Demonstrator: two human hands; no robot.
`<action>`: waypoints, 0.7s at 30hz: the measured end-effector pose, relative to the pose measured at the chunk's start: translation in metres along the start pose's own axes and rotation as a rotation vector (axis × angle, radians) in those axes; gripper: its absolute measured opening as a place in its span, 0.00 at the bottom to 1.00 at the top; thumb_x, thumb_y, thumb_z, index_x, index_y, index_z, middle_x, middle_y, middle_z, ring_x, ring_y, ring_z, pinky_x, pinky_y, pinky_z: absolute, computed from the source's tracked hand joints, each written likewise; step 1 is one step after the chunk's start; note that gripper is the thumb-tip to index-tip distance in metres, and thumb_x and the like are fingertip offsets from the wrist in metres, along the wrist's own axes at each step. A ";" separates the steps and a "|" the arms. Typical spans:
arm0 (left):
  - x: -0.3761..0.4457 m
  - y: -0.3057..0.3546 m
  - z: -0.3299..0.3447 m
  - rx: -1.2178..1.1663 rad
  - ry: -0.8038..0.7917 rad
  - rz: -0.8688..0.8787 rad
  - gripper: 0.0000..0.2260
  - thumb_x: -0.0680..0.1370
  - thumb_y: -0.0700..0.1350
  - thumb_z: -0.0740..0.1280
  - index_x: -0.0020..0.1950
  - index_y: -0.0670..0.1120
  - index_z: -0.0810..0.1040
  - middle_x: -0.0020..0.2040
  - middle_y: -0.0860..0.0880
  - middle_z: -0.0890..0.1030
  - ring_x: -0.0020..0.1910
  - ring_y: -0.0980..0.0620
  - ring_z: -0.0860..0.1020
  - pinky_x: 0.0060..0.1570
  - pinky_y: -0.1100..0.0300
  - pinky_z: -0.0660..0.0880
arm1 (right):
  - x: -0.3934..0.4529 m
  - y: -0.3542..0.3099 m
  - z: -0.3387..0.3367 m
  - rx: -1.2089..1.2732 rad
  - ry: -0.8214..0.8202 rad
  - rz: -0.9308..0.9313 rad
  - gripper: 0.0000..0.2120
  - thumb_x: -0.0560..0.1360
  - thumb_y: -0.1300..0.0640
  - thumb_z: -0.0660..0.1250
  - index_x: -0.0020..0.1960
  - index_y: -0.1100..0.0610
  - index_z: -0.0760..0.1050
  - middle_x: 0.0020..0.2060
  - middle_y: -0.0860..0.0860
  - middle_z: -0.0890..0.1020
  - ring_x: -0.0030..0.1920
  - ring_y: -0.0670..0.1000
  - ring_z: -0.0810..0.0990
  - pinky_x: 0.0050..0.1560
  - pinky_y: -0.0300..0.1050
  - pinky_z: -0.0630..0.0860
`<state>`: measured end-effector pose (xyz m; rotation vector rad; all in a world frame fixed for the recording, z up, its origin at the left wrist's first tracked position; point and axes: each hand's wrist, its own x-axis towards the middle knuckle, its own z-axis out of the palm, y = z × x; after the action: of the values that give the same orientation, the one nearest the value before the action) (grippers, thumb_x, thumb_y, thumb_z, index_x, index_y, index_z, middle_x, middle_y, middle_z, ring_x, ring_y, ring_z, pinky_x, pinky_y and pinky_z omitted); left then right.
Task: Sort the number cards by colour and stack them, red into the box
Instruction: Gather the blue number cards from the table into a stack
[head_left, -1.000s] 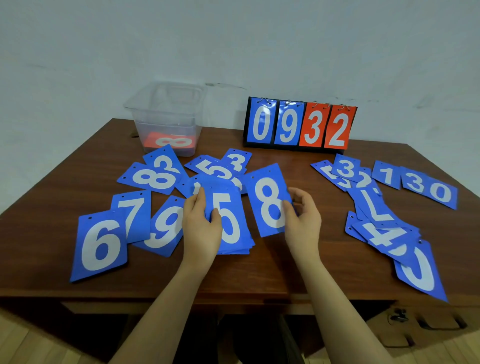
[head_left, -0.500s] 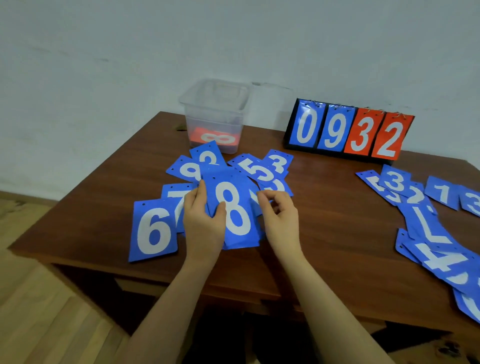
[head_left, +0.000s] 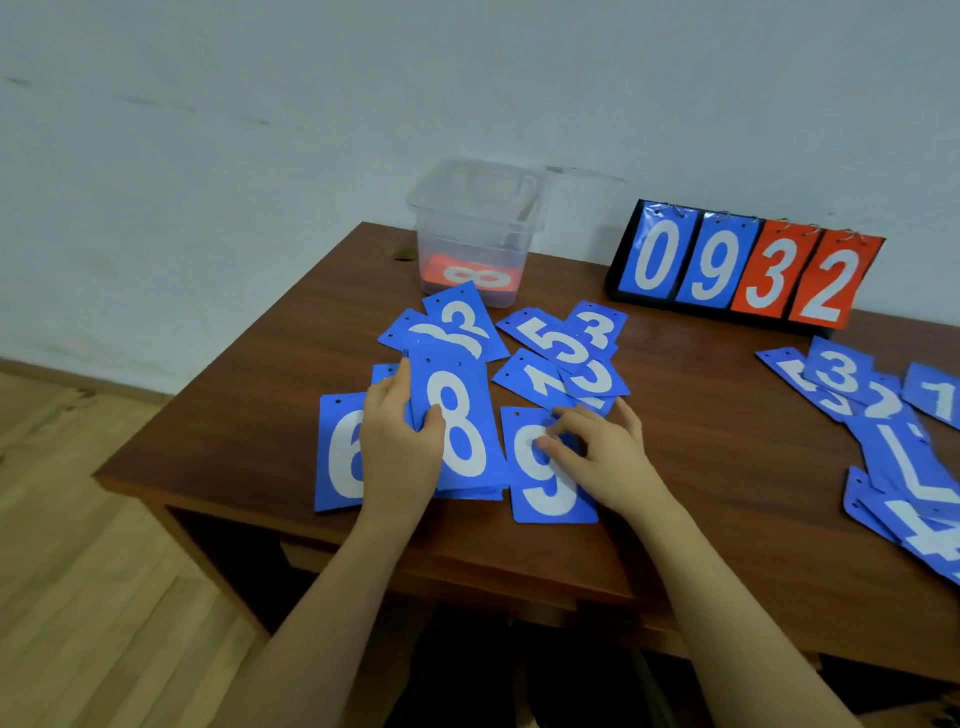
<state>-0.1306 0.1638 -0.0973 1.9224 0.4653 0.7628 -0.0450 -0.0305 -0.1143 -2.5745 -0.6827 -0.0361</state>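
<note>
My left hand (head_left: 397, 447) grips a stack of blue number cards (head_left: 460, 426) with an 8 on top, thumb across its face. Just right of the stack lies a blue 9 card (head_left: 550, 486); the fingertips of my right hand (head_left: 602, 452) curl onto its upper part. A blue 6 card (head_left: 337, 457) lies partly under my left hand. More blue cards (head_left: 566, 353) are scattered behind the stack. A clear plastic box (head_left: 475, 228) at the back holds red cards (head_left: 470, 278), an 8 showing.
A flip scoreboard (head_left: 748, 265) reading 0 9 3 2, two blue and two red panels, stands at the back right. Another spread of blue cards (head_left: 893, 441) covers the right side of the wooden table (head_left: 727, 467). The table's left edge drops to wooden floor.
The 8 card went onto the stack in my left hand. My right hand let go of it and moved onto the 9 card. The view has swung to the left.
</note>
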 end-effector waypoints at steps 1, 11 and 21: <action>-0.003 0.000 0.003 -0.009 -0.013 0.007 0.24 0.76 0.37 0.65 0.71 0.43 0.65 0.62 0.44 0.72 0.58 0.53 0.73 0.45 0.66 0.73 | -0.006 0.006 -0.001 -0.018 0.023 0.007 0.11 0.77 0.44 0.62 0.49 0.49 0.78 0.64 0.44 0.75 0.72 0.45 0.64 0.72 0.50 0.38; -0.009 -0.004 0.022 0.021 -0.070 0.052 0.24 0.76 0.36 0.65 0.71 0.40 0.65 0.62 0.42 0.73 0.62 0.48 0.72 0.52 0.65 0.70 | -0.020 -0.012 0.003 -0.036 0.113 0.501 0.33 0.64 0.31 0.69 0.58 0.53 0.71 0.59 0.51 0.68 0.63 0.55 0.64 0.64 0.52 0.59; -0.013 0.000 0.006 0.085 0.008 0.103 0.23 0.77 0.36 0.63 0.72 0.41 0.63 0.63 0.42 0.71 0.61 0.50 0.72 0.48 0.67 0.71 | -0.016 -0.021 0.000 0.379 0.141 0.415 0.14 0.72 0.57 0.71 0.52 0.55 0.67 0.49 0.48 0.73 0.55 0.51 0.73 0.56 0.43 0.69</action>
<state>-0.1361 0.1517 -0.1033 2.0354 0.4117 0.8294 -0.0690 -0.0218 -0.1071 -2.2680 -0.0814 0.0422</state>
